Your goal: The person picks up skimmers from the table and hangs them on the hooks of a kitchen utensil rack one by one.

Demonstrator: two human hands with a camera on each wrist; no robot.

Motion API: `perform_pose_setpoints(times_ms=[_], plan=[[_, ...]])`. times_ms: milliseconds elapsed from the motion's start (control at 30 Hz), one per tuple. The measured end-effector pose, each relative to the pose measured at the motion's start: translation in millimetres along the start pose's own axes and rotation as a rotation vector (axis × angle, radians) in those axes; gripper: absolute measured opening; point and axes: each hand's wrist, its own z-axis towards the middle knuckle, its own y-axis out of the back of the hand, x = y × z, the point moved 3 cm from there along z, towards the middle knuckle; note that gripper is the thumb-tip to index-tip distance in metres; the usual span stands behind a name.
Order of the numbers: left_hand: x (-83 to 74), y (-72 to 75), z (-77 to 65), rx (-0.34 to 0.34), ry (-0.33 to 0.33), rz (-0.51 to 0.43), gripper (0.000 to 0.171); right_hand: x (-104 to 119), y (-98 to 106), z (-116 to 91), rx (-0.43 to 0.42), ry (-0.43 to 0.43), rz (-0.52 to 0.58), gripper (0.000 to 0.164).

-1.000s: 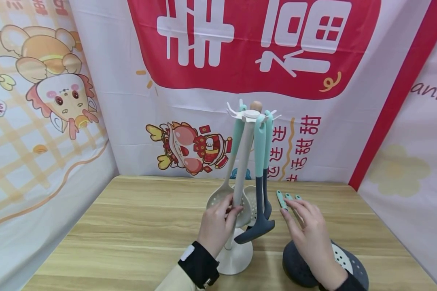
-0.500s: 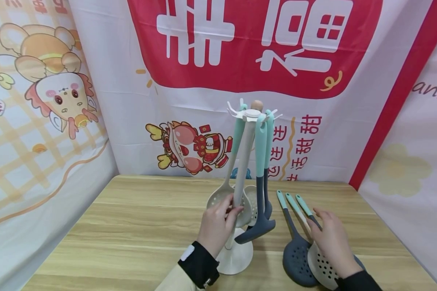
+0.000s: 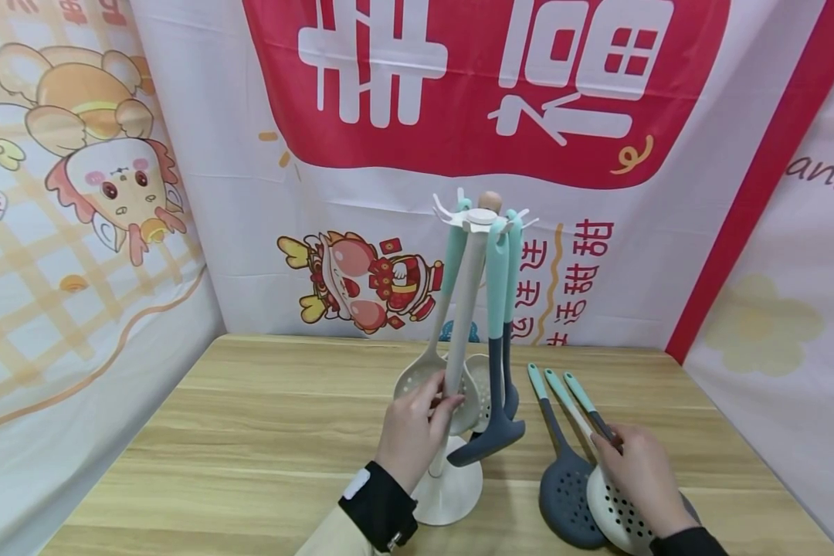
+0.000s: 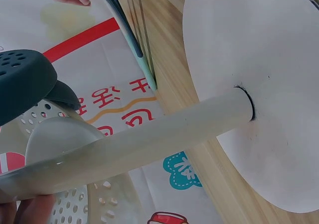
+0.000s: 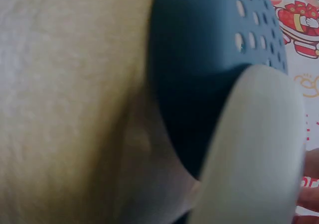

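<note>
My left hand [image 3: 413,436] grips the pale pole of a utensil stand [image 3: 466,309]; in the left wrist view, fingertips [image 4: 37,209] show beneath the pole. Mint-handled utensils hang around it, among them a dark ladle [image 3: 489,442] and a pale perforated skimmer [image 3: 417,372]. At the right, my right hand [image 3: 642,471] pinches the dark shaft of the rightmost skimmer [image 3: 601,425], whose head is mostly hidden under the hand and a pale skimmer [image 3: 608,494]. Beside those lies another dark skimmer [image 3: 570,498]. The right wrist view shows a dark perforated head [image 5: 199,59] close up.
The stand's round white base [image 3: 448,494] rests on a wooden table [image 3: 250,448]. White hooks [image 3: 479,220] ring its top under a wooden knob [image 3: 489,201]. A printed cloth [image 3: 361,185] hangs behind the table, with more cloth along both sides.
My right hand has moved right and down from above the skimmers' handles, and its fingers have closed on the rightmost dark shaft. The left hand and the stand have stayed put.
</note>
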Motion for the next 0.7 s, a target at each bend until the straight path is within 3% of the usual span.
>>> perform_pose_setpoints(times_ms=[233,700], plan=[[-0.6,0.8,0.0,0.005,0.010,-0.004,0.028,-1.2,-8.8,-1.4,0.042,-0.042,0.065,0.029],[-0.1,0.3,0.7,0.007,0.015,-0.003,0.029,-1.6,-13.7,-0.1,0.123,-0.082,-0.001,0.040]])
